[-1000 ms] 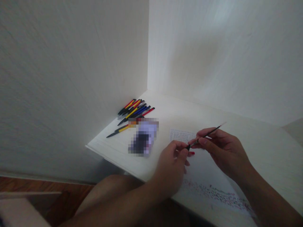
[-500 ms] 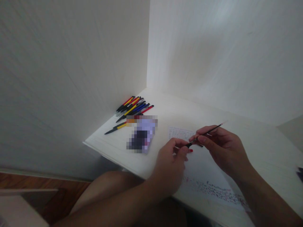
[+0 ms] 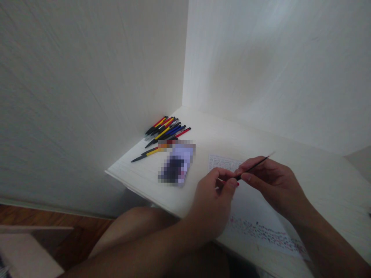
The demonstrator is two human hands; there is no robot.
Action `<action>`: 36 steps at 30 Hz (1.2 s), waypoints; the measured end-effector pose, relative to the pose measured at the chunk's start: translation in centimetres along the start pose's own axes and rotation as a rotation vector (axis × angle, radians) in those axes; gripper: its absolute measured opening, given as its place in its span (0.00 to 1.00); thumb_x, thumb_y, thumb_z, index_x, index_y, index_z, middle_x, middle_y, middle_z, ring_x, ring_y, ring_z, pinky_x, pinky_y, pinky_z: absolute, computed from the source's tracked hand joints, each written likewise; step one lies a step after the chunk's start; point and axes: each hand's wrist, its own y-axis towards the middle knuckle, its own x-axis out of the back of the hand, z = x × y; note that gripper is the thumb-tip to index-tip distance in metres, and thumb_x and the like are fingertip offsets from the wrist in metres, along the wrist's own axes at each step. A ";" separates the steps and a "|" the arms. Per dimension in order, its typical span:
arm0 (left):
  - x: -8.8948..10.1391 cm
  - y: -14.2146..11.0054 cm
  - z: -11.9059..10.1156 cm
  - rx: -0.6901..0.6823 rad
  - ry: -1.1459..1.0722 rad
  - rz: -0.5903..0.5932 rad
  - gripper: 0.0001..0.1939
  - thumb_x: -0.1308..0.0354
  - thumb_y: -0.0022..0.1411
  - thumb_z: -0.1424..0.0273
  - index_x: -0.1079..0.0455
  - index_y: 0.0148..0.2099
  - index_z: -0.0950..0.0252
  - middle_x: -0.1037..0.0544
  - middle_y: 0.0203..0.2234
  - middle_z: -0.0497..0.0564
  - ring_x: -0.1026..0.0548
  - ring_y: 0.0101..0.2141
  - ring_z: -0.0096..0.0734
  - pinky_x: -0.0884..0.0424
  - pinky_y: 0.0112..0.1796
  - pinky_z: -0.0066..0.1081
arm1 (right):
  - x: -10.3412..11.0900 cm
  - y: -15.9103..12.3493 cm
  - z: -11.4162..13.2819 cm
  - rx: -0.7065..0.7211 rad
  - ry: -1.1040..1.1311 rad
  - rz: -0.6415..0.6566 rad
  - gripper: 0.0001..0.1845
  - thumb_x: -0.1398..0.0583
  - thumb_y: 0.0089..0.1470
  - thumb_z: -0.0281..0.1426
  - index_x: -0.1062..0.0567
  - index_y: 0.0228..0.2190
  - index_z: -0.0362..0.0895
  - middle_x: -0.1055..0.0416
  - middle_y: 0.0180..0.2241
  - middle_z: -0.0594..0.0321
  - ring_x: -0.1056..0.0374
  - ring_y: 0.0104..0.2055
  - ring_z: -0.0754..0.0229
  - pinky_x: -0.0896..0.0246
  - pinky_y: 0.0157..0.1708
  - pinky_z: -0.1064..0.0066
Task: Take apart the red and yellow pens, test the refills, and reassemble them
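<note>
Two hands, left hand and right hand, pinching thin refill over white corner desk.

dim, soft focus — edges warped

surface: white desk | on it: pile of pens, small written note, scribbled sheet

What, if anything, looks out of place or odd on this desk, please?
One yellow-and-black pen lies apart from the pile of pens, angled toward the desk edge. The right hand holds a bare ink refill, with no barrel around it.
</note>
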 end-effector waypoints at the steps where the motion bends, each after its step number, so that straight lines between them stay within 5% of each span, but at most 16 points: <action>1: 0.0 0.0 0.0 -0.006 -0.014 0.003 0.05 0.44 0.65 0.69 0.30 0.41 0.64 0.27 0.27 0.48 0.31 0.25 0.25 0.36 0.27 0.27 | 0.0 0.0 0.1 0.011 0.013 0.033 0.06 0.32 0.52 0.28 0.20 0.35 0.48 0.23 0.33 0.61 0.25 0.35 0.59 0.25 0.34 0.68; 8: -0.3 -0.3 -0.1 0.009 -0.138 0.055 0.07 0.46 0.67 0.67 0.31 0.41 0.65 0.28 0.29 0.48 0.36 0.21 0.21 0.41 0.22 0.26 | 0.3 0.1 0.3 0.087 0.032 0.171 0.08 0.36 0.57 0.28 0.17 0.37 0.50 0.27 0.33 0.61 0.30 0.35 0.62 0.30 0.34 0.69; 17: -0.2 -0.4 -0.4 -0.075 -0.120 0.174 0.10 0.39 0.63 0.67 0.25 0.44 0.66 0.23 0.33 0.52 0.29 0.31 0.29 0.32 0.34 0.32 | 0.8 -0.1 0.1 0.028 0.010 0.285 0.13 0.33 0.54 0.36 0.17 0.43 0.53 0.29 0.29 0.61 0.32 0.31 0.62 0.34 0.28 0.70; 21: -0.5 -0.4 -0.4 -0.063 -0.226 0.207 0.06 0.41 0.64 0.70 0.28 0.41 0.67 0.22 0.33 0.52 0.24 0.31 0.31 0.28 0.37 0.35 | 1.1 -0.2 0.2 0.022 0.121 0.211 0.25 0.33 0.50 0.47 0.21 0.49 0.53 0.30 0.26 0.63 0.34 0.27 0.62 0.36 0.25 0.69; 24: -0.6 -0.1 -0.8 -0.027 -0.299 0.141 0.03 0.45 0.66 0.73 0.33 0.41 0.67 0.22 0.32 0.52 0.22 0.31 0.31 0.26 0.38 0.34 | 1.7 0.2 0.5 0.072 0.144 0.001 0.26 0.43 0.56 0.55 0.20 0.45 0.52 0.36 0.22 0.66 0.38 0.24 0.62 0.37 0.24 0.67; 27: 0.1 0.6 -1.7 -0.046 -0.226 0.038 0.04 0.49 0.68 0.75 0.35 0.44 0.67 0.22 0.32 0.51 0.22 0.32 0.30 0.26 0.38 0.32 | 3.1 1.0 0.0 0.087 -0.185 -0.314 0.18 0.44 0.61 0.46 0.20 0.38 0.50 0.33 0.22 0.65 0.37 0.24 0.62 0.37 0.26 0.67; 29: 1.0 1.4 -2.4 -0.092 -0.096 -0.029 0.08 0.52 0.69 0.75 0.35 0.48 0.68 0.24 0.32 0.51 0.23 0.31 0.28 0.27 0.36 0.31 | 4.4 1.6 -1.0 0.054 -0.552 -0.413 0.13 0.39 0.57 0.41 0.19 0.35 0.47 0.28 0.25 0.62 0.33 0.27 0.60 0.35 0.30 0.66; 33: 3.0 3.3 -3.4 -0.185 0.230 -0.123 0.12 0.54 0.68 0.76 0.34 0.51 0.67 0.29 0.27 0.47 0.29 0.28 0.28 0.31 0.32 0.30 | 6.2 2.2 -3.8 0.045 -0.875 -0.290 0.12 0.42 0.59 0.36 0.20 0.38 0.44 0.21 0.37 0.56 0.27 0.35 0.56 0.31 0.35 0.63; 36: 3.7 4.8 -3.6 -0.178 0.437 -0.079 0.09 0.50 0.67 0.72 0.32 0.46 0.65 0.33 0.23 0.45 0.33 0.26 0.29 0.37 0.28 0.30 | 6.7 2.3 -4.9 -0.017 -0.959 -0.197 0.13 0.43 0.59 0.31 0.20 0.40 0.43 0.21 0.40 0.54 0.27 0.37 0.56 0.31 0.37 0.62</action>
